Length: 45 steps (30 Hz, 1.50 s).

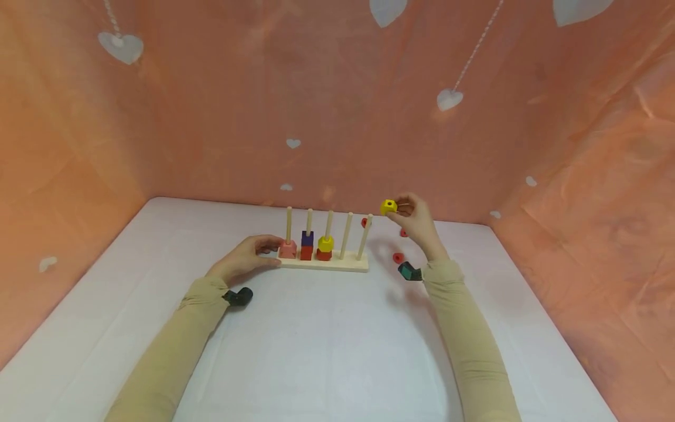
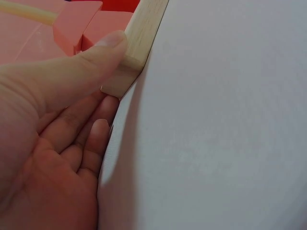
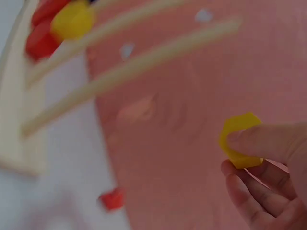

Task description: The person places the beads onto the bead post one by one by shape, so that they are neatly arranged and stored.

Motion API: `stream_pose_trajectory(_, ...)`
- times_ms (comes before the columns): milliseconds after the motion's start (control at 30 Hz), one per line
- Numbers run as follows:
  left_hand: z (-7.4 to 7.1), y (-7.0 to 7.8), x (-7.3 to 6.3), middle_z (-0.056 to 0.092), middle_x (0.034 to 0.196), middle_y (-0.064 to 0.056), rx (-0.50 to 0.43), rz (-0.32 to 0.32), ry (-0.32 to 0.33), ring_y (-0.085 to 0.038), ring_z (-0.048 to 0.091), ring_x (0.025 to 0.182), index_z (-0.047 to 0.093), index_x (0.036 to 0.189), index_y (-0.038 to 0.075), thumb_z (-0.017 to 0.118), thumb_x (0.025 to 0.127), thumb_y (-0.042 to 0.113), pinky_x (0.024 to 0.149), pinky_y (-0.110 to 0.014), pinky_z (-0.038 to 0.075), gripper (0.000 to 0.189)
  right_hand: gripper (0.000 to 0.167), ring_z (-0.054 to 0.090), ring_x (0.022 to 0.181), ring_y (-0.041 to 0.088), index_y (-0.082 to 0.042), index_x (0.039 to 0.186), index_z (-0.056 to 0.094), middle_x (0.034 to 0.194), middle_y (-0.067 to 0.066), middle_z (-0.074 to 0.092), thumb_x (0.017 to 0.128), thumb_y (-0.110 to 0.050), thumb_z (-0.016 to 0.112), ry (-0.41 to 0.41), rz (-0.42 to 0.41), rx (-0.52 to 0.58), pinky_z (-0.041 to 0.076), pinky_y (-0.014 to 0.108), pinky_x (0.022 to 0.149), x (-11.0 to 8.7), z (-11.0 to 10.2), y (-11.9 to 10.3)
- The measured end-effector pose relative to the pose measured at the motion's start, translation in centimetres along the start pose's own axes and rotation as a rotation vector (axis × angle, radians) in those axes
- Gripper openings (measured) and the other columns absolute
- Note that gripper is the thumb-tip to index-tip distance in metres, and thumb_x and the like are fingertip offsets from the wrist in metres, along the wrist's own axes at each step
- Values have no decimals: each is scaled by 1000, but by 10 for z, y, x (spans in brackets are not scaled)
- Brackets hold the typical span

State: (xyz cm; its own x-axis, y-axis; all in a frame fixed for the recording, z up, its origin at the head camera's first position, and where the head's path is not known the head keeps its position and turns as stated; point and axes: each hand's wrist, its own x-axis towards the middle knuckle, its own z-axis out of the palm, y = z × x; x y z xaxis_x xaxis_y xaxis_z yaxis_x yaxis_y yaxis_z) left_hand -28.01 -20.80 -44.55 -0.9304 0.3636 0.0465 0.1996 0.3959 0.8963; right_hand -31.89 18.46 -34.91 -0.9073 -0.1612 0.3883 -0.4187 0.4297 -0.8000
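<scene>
A wooden peg stand [image 1: 321,265] with several upright pegs sits on the table. Its left end is held by my left hand [image 1: 246,256], thumb on top and fingers against the end in the left wrist view. Pink blocks [image 1: 287,250] fill the foot of the leftmost peg. Beside them, a purple block [image 1: 307,237] sits over red, then a yellow block [image 1: 326,244] over red. The two right pegs [image 1: 365,237] are bare. Raised beyond the stand's right end, my right hand [image 1: 416,223] pinches another yellow block [image 1: 388,206], faceted with a hole, between thumb and fingers.
Three red pieces lie to the right of the stand: one red piece [image 1: 364,223] behind the last peg, another red piece [image 1: 404,232] partly behind the right hand, a third [image 1: 398,258] nearer. Pink cloth walls [image 1: 337,117] with heart shapes enclose the white table [image 1: 327,351].
</scene>
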Motion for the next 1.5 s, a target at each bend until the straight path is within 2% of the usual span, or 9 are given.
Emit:
stream_pose_trajectory(133,0,-1,-3,52,133,-14,15,7,5,-33,45,123,50,135,5,76,83,20,106,-50,32,60,35,61,103,27,2,115,55,115,16,59,84,0,71,54,-78,108,50,28,89,-1,3,-30)
stream_pose_trajectory(200,0,0,-4,53,133,-14,22,14,10,-33,45,123,51,135,4,76,83,20,106,-50,32,60,35,62,102,27,2,116,56,115,16,60,84,0,71,54,-113,166,51,29,88,-2,7,-44)
stream_pose_trajectory(300,0,0,-4,53,133,-14,10,14,12,-33,45,123,51,134,4,76,83,18,106,-50,32,59,36,63,101,29,2,118,58,115,16,60,84,2,70,12,-152,236,51,30,87,-4,16,-61)
stream_pose_trajectory(433,2,0,-2,53,132,-15,1,22,12,-33,45,123,51,134,3,75,83,17,106,-50,33,58,35,63,100,29,1,120,59,114,15,61,86,1,68,-77,-166,262,52,30,85,-7,29,-72)
stream_pose_trajectory(600,5,0,1,52,133,-15,-27,30,-2,-33,45,123,49,135,3,75,83,14,105,-50,33,59,34,63,100,31,0,120,60,113,15,61,87,1,67,-119,-158,262,53,30,83,-10,42,-72)
stream_pose_trajectory(733,5,0,1,52,133,-16,-19,29,-5,-33,45,123,49,135,3,75,83,15,105,-49,34,60,36,63,100,29,0,121,60,113,15,62,87,-1,68,-132,-186,240,52,31,86,-10,52,-71)
stream_pose_trajectory(1000,2,1,-1,52,134,-16,9,23,3,-34,45,123,50,135,3,75,83,17,106,-50,33,60,34,61,101,26,0,120,61,114,15,62,86,-3,69,-120,-218,215,50,33,89,-8,71,-72)
stream_pose_trajectory(1233,3,1,-3,52,134,-15,-5,12,13,-33,44,123,50,135,3,76,83,18,106,-51,32,60,31,60,101,21,-5,119,61,112,8,62,88,-5,68,-150,-209,141,50,31,88,-10,81,-74)
stream_pose_trajectory(1500,4,0,-1,52,134,-14,3,7,13,-33,44,125,50,136,4,77,82,20,106,-50,32,62,33,59,102,33,4,122,57,115,19,60,90,2,63,-168,-205,120,50,40,88,-18,83,-86)
